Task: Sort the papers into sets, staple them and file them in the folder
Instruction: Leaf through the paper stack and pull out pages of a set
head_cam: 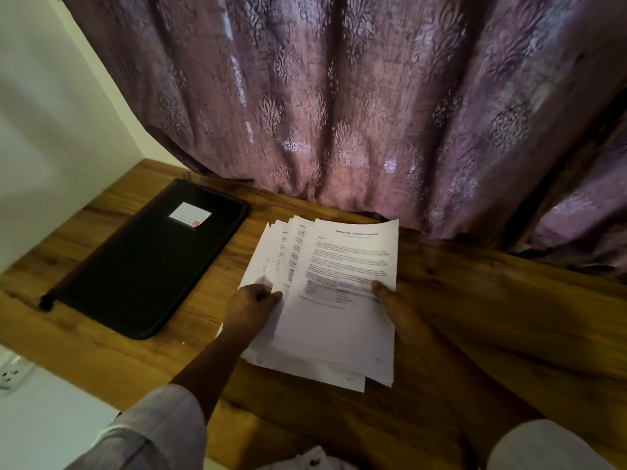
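The fanned papers (342, 266), just right of the black folder (146, 262) over the table (475, 300), are pinched in the grip of the left hand (252, 301) and clamped under the thumb of the right hand (403, 313), so the loosely splayed sheets could slide out and muddle the sets.

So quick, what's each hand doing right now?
Left hand: pinches the left edge of the papers.
Right hand: grips the papers' right side, thumb on the top sheet.
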